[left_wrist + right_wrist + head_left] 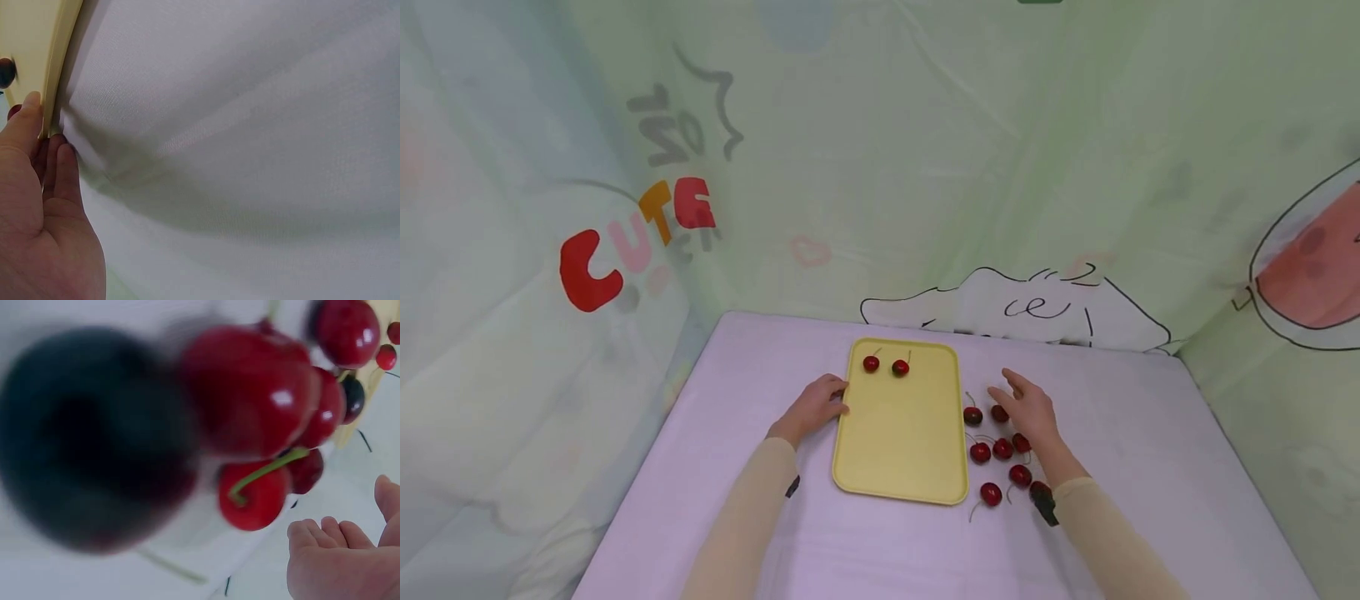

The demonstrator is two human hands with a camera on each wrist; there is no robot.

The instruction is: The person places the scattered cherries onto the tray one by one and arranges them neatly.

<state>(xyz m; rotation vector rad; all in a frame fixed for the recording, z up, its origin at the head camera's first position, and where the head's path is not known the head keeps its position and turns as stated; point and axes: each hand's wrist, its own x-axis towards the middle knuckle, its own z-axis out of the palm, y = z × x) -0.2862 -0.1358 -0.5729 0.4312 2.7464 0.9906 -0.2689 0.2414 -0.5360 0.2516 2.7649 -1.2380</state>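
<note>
A yellow tray (901, 433) lies on the table with two cherries (900, 367) near its far end. At its left rim my left hand (811, 407) pinches the edge, thumb on the upper side and fingers below, as the left wrist view shows. My right hand (1032, 413) is over the loose cherries (1002, 448) right of the tray, fingers extended and apart from the thumb, holding nothing. One cherry (999, 413) lies just beneath its fingers. Close to the right wrist camera, a dark cherry (94, 437) looms large, with red ones (253, 495) behind it.
A pale lilac cloth (1120, 517) covers the table. Printed fabric (880, 167) hangs behind and along both sides. Another cherry (991, 494) lies by the tray's near right corner, its stem pointing towards me.
</note>
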